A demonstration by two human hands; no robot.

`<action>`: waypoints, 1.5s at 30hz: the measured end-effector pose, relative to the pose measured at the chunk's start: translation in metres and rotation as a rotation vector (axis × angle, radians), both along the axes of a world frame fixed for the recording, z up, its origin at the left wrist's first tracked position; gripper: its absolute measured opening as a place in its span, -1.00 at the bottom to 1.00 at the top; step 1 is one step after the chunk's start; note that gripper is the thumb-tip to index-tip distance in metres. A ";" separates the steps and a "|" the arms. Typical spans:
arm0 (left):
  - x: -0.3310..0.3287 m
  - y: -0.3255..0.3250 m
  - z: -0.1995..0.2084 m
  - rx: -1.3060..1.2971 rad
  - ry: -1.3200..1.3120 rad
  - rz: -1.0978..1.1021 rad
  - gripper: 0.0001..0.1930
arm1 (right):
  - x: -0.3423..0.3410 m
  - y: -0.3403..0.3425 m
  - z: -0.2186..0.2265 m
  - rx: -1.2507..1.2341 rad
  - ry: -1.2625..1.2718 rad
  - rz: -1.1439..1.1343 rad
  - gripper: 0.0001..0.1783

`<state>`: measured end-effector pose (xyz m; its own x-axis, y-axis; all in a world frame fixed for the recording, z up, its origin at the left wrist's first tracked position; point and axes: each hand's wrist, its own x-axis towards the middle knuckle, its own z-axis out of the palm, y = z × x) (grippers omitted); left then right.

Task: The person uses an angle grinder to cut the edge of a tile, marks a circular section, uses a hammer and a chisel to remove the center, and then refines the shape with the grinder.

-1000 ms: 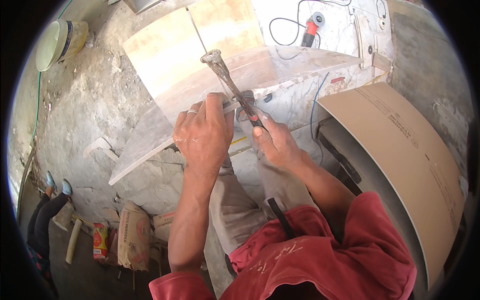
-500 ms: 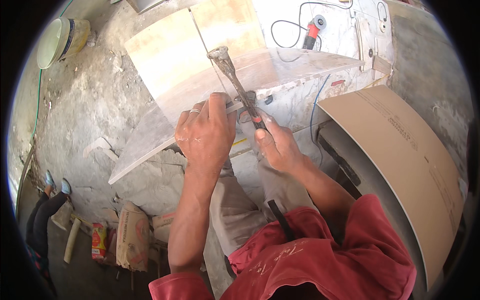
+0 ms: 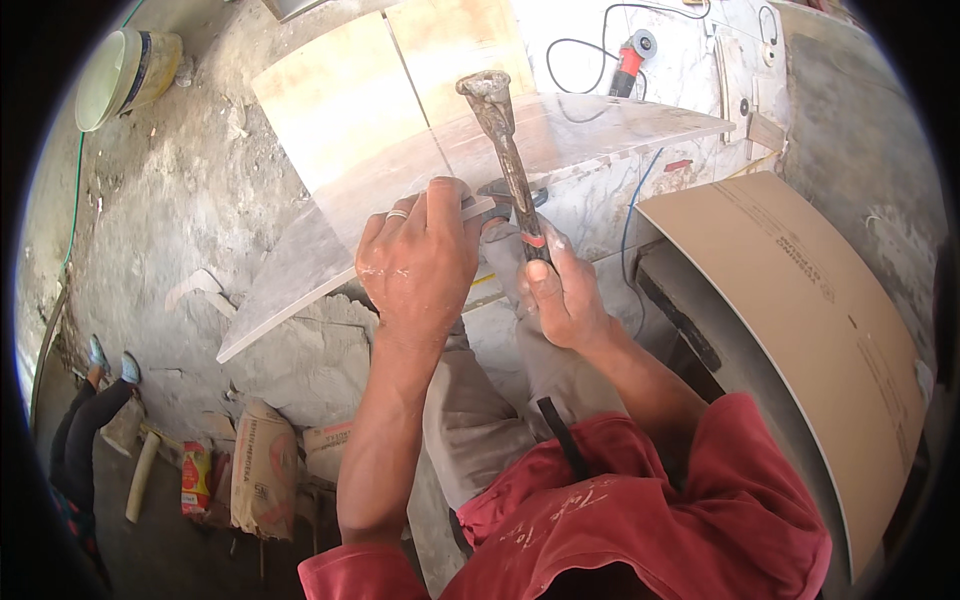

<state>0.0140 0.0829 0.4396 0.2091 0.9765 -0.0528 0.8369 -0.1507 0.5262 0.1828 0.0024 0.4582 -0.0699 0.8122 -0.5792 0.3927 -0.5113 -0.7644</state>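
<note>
My right hand (image 3: 566,300) is closed around the handle of a worn hammer (image 3: 512,160). The hammer's head, crusted with dried mortar, is raised above a thin grey marble-look tile (image 3: 290,265). On the tile's near edge rests my left hand (image 3: 418,255), its fingers curled over the edge and a ring on one of them. Whether a small thing also sits under those fingers is hidden. The tile lies slanting across in front of my legs, its right end reaching toward the white tiled surface.
A red and black angle grinder (image 3: 630,62) with a cord lies at the far right. Brown-backed boards (image 3: 800,290) stand at my right. A bucket (image 3: 128,80) lies tipped at far left. Paper sacks (image 3: 265,475) are at lower left, near another person's legs (image 3: 85,420).
The hammer has moved up and to the right, away from my left hand, and stands more upright. My left hand stays on the tile's edge, shifted very slightly.
</note>
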 end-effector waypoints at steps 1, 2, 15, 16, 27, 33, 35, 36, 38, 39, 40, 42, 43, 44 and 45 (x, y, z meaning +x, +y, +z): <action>0.000 0.001 0.000 0.004 0.012 -0.006 -0.65 | 0.000 -0.001 0.002 0.037 -0.011 -0.007 -0.47; 0.000 0.002 0.000 0.008 0.023 -0.012 -0.63 | 0.000 0.000 0.000 0.083 -0.019 -0.007 -0.46; -0.001 -0.003 0.004 -0.085 0.018 -0.009 -0.78 | 0.002 0.000 -0.006 0.040 -0.035 0.034 -0.46; -0.002 -0.002 0.003 -0.045 0.021 -0.012 -0.71 | 0.002 0.004 -0.009 0.042 -0.059 0.079 -0.46; -0.001 0.001 0.004 -0.061 0.018 -0.009 -0.79 | -0.005 0.000 0.000 0.030 -0.043 0.016 -0.45; -0.003 -0.001 0.005 -0.059 0.009 -0.019 -0.82 | -0.008 -0.002 -0.002 0.121 -0.105 0.064 -0.47; -0.002 0.001 0.003 -0.043 0.016 -0.010 -0.82 | -0.007 -0.001 -0.001 0.148 -0.102 0.046 -0.48; -0.002 0.000 0.003 -0.046 0.015 -0.010 -0.82 | -0.004 0.000 -0.005 0.040 -0.105 0.050 -0.48; -0.003 0.001 0.001 -0.065 0.038 -0.019 -0.81 | -0.005 0.005 -0.007 -0.056 -0.105 0.061 -0.48; -0.003 0.004 0.001 -0.061 0.038 -0.016 -0.81 | -0.008 0.007 -0.003 0.046 -0.099 0.044 -0.48; -0.003 0.004 0.001 -0.063 0.049 -0.020 -0.81 | -0.008 0.008 -0.005 0.099 -0.096 0.038 -0.48; -0.003 0.002 0.002 -0.070 0.058 -0.024 -0.80 | -0.007 0.000 -0.011 0.121 -0.124 0.047 -0.47; -0.004 0.004 0.001 -0.065 0.031 -0.019 -0.80 | -0.007 0.004 -0.014 0.131 -0.138 0.062 -0.47; -0.004 0.006 0.000 -0.060 0.003 -0.013 -0.80 | -0.007 0.003 -0.013 0.126 -0.155 0.072 -0.47; -0.004 0.009 0.000 -0.053 0.002 -0.011 -0.80 | -0.009 0.003 -0.006 0.117 -0.141 0.045 -0.46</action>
<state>0.0101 0.0920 0.4397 0.2195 0.9699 -0.1049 0.8366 -0.1318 0.5317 0.1738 0.0050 0.4525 -0.0324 0.8723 -0.4880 0.5204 -0.4021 -0.7533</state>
